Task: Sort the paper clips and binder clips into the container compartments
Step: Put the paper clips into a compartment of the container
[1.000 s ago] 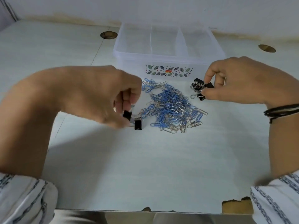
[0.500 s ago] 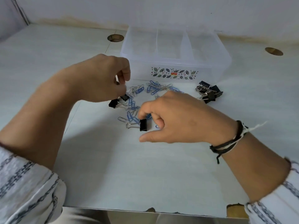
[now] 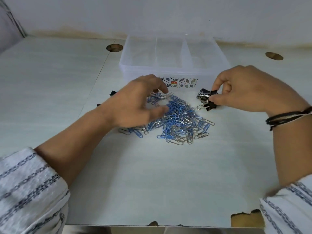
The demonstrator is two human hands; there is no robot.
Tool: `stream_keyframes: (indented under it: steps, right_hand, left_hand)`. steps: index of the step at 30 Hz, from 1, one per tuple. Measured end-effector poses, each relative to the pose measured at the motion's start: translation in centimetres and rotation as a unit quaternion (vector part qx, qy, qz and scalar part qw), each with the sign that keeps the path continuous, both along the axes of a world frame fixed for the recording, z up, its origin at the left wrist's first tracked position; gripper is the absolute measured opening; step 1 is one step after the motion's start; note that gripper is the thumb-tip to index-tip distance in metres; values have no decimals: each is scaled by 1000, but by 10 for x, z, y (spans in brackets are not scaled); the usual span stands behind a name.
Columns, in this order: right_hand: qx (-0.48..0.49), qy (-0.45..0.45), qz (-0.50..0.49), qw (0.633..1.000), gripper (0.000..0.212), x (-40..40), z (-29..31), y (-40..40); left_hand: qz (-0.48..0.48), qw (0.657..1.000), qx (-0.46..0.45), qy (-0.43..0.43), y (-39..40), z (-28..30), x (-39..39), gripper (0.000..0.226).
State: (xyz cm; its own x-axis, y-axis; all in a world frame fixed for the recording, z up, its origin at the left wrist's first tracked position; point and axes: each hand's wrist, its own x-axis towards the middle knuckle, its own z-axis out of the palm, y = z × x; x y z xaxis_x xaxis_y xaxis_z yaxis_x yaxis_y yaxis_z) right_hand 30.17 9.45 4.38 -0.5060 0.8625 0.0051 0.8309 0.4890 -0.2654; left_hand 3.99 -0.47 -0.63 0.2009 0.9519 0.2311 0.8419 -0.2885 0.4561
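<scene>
Right hand (image 3: 249,92), back at right of centre since 0.5 s ago, pinches a binder clip (image 3: 213,94) onto the black cluster (image 3: 205,100); left hand (image 3: 135,102), fingers spread, hovers over the paper clips (image 3: 177,122); container (image 3: 173,70) compartments remain unfilled, so sorting has not begun.

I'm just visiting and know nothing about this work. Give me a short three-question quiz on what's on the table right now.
1. True or false: the clear container already holds clips.
2. Which hand pinches a black binder clip? A) left hand B) right hand
3. Fill in: the heap of paper clips mixes silver with ____ ones.

Key: 1. False, all three compartments look empty. 2. B; the left hand hovers open over the heap. 3. Blue.
</scene>
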Motion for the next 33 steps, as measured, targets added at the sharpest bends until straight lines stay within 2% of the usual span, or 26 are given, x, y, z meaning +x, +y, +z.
stream_keyframes:
  steps: [3, 7, 13, 19, 25, 28, 31, 33]
  right_hand:
    - [17, -14, 14, 1000, 23, -2, -2, -2]
    - [18, 45, 87, 995, 28, -21, 2, -21]
    - [-16, -41, 168, 985, 40, -41, -10, -33]
    - [42, -50, 169, 983, 30, -54, -23, -35]
    - [37, 8, 131, 991, 19, -48, -12, -36]
    - [-2, 55, 92, 994, 15, -38, -1, -30]
    - [-48, 150, 56, 986, 12, -26, 9, -23]
    - [-94, 237, 33, 966, 10, -20, 12, -18]
  left_hand:
    - [-37, 999, -17, 17, 2, -5, 11, 61]
    - [-57, 997, -16, 43, 8, -8, 20, 71]
    - [-52, 998, 13, 17, 10, -4, 18, 40]
    - [13, 999, -3, -45, 8, 2, 17, 24]
    - [55, 993, -46, -90, 6, 8, 6, 19]
    - [73, 986, -51, -139, 2, 16, -3, 17]
    - [85, 972, -41, -216, -1, 27, -5, 15]
    - [85, 954, -24, -285, 2, 36, -1, 15]
